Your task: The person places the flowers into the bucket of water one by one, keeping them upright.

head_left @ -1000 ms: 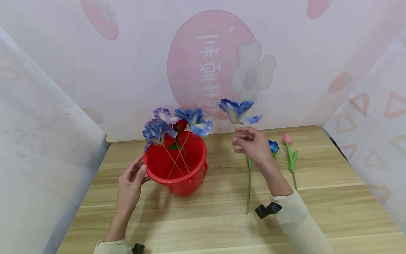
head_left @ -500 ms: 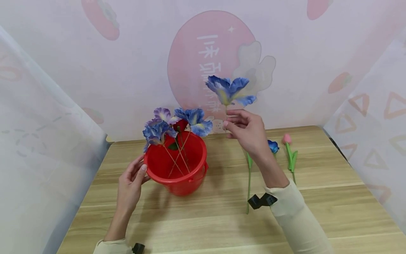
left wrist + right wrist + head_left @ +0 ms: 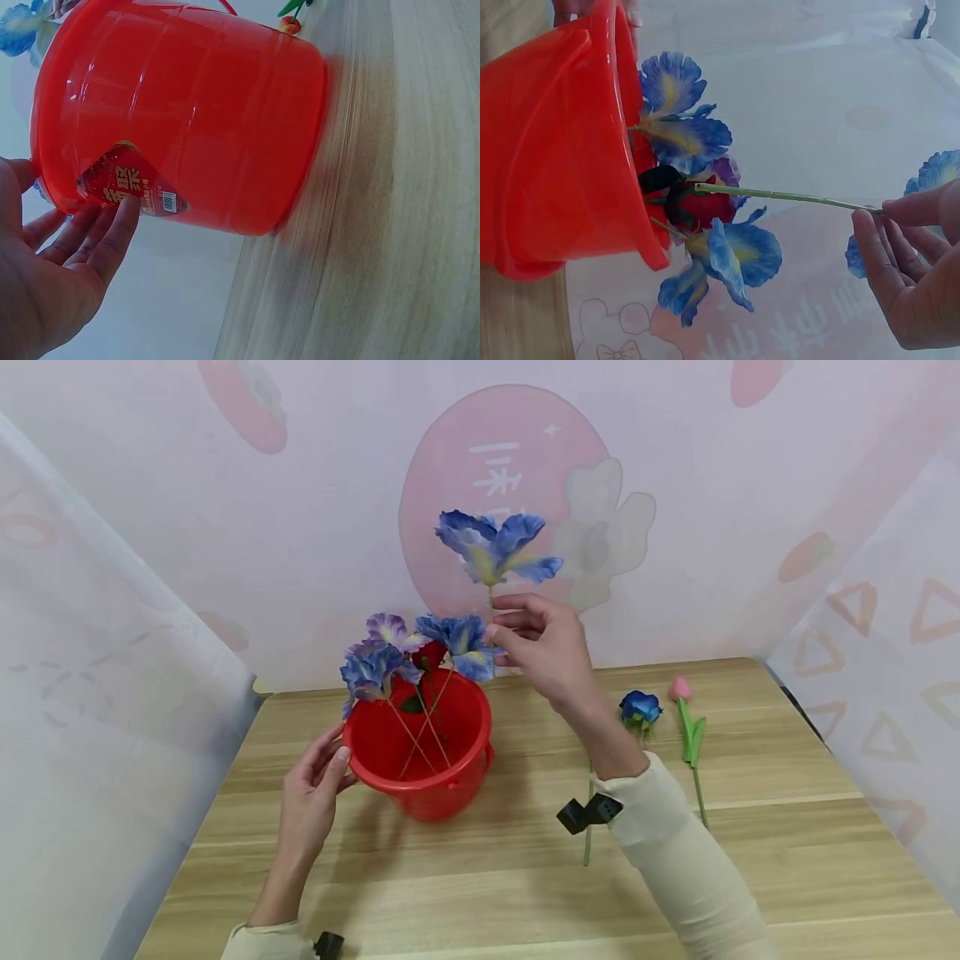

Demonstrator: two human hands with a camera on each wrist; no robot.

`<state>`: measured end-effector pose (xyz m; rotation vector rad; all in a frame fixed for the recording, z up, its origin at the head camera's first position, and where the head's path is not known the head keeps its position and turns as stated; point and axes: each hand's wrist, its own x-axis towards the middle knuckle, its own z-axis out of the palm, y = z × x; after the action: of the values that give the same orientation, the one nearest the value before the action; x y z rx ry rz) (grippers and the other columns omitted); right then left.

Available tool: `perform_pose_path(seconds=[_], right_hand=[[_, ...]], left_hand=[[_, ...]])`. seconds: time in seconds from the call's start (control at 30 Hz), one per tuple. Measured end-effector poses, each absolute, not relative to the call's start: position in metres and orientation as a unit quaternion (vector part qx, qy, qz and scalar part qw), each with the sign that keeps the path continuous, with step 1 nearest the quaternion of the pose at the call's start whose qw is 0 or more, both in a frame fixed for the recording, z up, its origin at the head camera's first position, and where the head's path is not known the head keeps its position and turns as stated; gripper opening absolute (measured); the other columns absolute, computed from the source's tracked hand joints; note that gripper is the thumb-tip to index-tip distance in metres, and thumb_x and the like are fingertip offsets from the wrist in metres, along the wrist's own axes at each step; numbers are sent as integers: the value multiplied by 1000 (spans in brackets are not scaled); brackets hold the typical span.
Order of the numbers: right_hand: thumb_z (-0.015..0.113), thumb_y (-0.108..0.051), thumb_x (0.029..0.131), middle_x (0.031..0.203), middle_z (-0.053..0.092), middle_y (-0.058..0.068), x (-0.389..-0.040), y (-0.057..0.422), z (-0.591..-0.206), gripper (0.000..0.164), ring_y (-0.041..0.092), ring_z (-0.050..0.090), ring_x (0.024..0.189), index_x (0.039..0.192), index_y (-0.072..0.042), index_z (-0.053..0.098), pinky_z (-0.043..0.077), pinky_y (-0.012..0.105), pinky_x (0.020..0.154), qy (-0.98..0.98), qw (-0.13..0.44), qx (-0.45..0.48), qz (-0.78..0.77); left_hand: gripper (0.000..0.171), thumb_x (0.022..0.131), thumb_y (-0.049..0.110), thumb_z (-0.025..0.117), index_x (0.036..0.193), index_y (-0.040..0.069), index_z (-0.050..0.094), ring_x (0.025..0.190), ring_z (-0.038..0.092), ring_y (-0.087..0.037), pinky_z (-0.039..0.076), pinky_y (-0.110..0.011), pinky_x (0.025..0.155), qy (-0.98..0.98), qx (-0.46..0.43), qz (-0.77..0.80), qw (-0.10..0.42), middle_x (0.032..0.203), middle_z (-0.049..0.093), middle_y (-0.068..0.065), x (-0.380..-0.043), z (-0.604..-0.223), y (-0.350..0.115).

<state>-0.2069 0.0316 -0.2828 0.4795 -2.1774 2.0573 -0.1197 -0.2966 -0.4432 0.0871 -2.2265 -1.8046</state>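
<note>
Three pale sheets (image 3: 322, 552), printed with soft pink and orange shapes, enclose a wood-grain table (image 3: 480, 893). On it, left of centre, stands a glossy red bucket (image 3: 431, 802), round, with a thick rim and a faintly banded wall that narrows toward the base. It contains two ruffled blue flowers (image 3: 461, 643) streaked yellow, a frilled purple flower (image 3: 390, 631) and a red rose (image 3: 429, 656) with a dark green leaf; thin stems cross inside, heads above the rim.

The person's left hand (image 3: 309, 793) rests on the bucket in a wide touch, thumb at the rim, fingers spread against the outer wall. The right hand (image 3: 551, 647) pinches narrowly the smooth green stem of a wavy-petalled blue iris (image 3: 495, 547), which is raised upright near the bucket's flowers, its lower end pointing at them.

Right of the bucket lie a pink tulip (image 3: 692, 747), a green stem (image 3: 588, 843) partly hidden by the right arm, and a layered blue rose (image 3: 641, 707). Smallest is a diamond-shaped sticker (image 3: 135, 180) on the bucket's side.
</note>
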Motion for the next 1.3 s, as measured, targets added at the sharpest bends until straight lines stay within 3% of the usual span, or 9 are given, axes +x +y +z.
perform_pose_path(seconds=[0.57, 0.77, 0.87, 1.13, 1.3], right_hand=[[74, -4, 100, 108, 78, 18, -220, -16, -297, 28, 36, 78, 94, 128, -6, 75, 68, 56, 82, -718, 34, 173, 673], [73, -2, 100, 108, 77, 21, -224, -28, -305, 31, 44, 77, 98, 131, 0, 73, 69, 54, 81, -718, 24, 177, 673], [72, -3, 101, 110, 77, 21, -227, -33, -309, 32, 41, 78, 98, 132, 1, 72, 68, 53, 82, -727, 22, 177, 663], [71, -3, 101, 110, 77, 20, -236, -44, -321, 32, 37, 79, 97, 133, 0, 72, 68, 31, 70, -750, 18, 167, 640], [72, -5, 102, 109, 79, 18, -240, -50, -325, 31, 36, 79, 96, 133, -3, 73, 69, 45, 77, -763, 16, 157, 627]], left_hand=[[50, 111, 28, 61, 158, 13, 53, 113, 74, -5, 64, -20, 87, -768, 33, -625, 135, 140, 68, -6, -119, -443, -298], [50, 111, 27, 61, 158, 12, 53, 113, 74, -6, 64, -20, 88, -763, 32, -632, 132, 140, 68, -5, -119, -443, -297], [50, 111, 27, 61, 158, 12, 53, 113, 74, -5, 64, -20, 87, -764, 33, -631, 133, 140, 68, -5, -120, -443, -297], [50, 111, 27, 61, 158, 12, 53, 113, 74, -5, 64, -20, 88, -764, 35, -631, 133, 139, 68, -4, -118, -442, -295], [50, 111, 27, 61, 158, 11, 54, 113, 74, -4, 64, -20, 87, -763, 33, -631, 134, 141, 67, -7, -117, -440, -294]])
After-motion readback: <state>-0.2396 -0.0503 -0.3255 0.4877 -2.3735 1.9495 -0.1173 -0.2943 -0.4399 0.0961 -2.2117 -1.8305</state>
